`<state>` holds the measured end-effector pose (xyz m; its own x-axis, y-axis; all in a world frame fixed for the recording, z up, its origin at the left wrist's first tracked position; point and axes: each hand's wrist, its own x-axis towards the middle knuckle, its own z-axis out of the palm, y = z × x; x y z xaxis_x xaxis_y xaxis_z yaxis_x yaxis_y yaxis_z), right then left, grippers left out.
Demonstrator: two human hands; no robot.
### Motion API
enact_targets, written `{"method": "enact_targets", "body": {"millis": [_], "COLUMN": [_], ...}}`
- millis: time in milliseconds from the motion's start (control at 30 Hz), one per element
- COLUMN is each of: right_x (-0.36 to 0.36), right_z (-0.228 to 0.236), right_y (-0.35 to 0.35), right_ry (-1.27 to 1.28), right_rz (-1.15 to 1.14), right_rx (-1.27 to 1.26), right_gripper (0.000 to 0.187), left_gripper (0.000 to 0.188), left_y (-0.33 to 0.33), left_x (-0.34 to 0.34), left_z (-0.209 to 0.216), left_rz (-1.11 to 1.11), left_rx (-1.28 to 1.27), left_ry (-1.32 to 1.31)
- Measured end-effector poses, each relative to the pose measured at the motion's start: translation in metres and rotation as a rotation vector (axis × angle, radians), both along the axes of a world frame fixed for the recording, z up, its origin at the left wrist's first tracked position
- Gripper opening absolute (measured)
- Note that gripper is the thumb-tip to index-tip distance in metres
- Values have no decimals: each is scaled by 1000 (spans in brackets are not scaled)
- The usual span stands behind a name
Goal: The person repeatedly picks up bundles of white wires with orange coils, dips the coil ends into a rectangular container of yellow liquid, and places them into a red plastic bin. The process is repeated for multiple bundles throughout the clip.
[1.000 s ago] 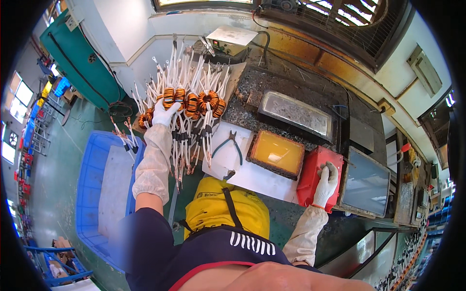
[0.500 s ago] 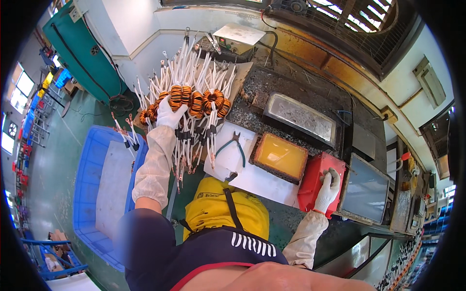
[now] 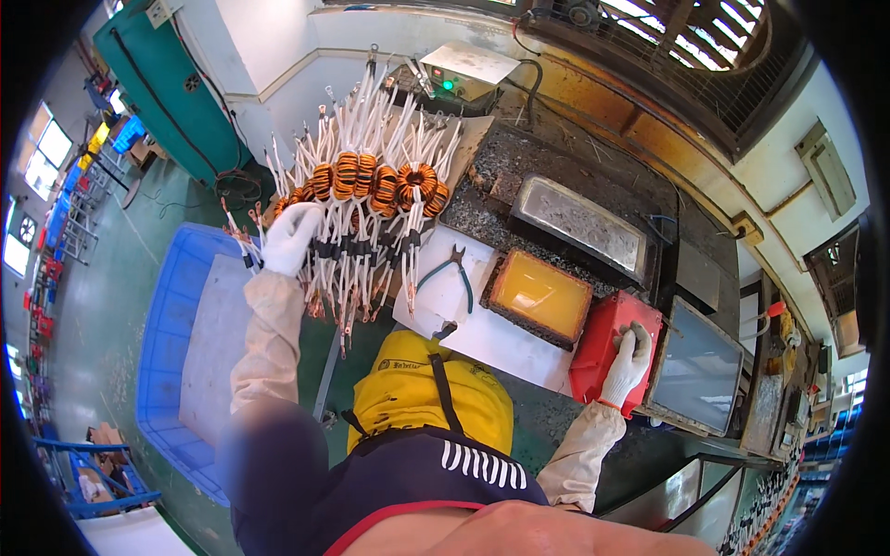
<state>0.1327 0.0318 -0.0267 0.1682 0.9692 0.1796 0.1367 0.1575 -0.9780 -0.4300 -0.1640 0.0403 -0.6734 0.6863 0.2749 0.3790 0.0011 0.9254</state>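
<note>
At the bench's (image 3: 577,153) left end, orange coils (image 3: 355,176) with white leads lie bunched. The gloved left hand (image 3: 291,239) curls at their near left corner; whether it grips anything cannot be told. Toward the front edge's right, the gloved right hand (image 3: 630,360) lies over a red bin (image 3: 593,350), fingers bent, grip unclear. Pliers (image 3: 457,260) lie between.
</note>
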Motion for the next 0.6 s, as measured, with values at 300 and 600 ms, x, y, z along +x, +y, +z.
{"method": "enact_targets", "body": {"millis": [300,600], "right_x": [-5,4], "right_z": [2,5], "right_y": [-6,4], "right_ry": [17,-85], "right_rz": [-13,67], "right_rx": [10,-47], "right_gripper": [27,25], "left_gripper": [47,76], "left_y": [-139,-168], "left_x": [-46,-53], "left_z": [-28,-87], "left_rz": [425,126], "left_rx": [-427,-700], "left_ry": [33,-196]}}
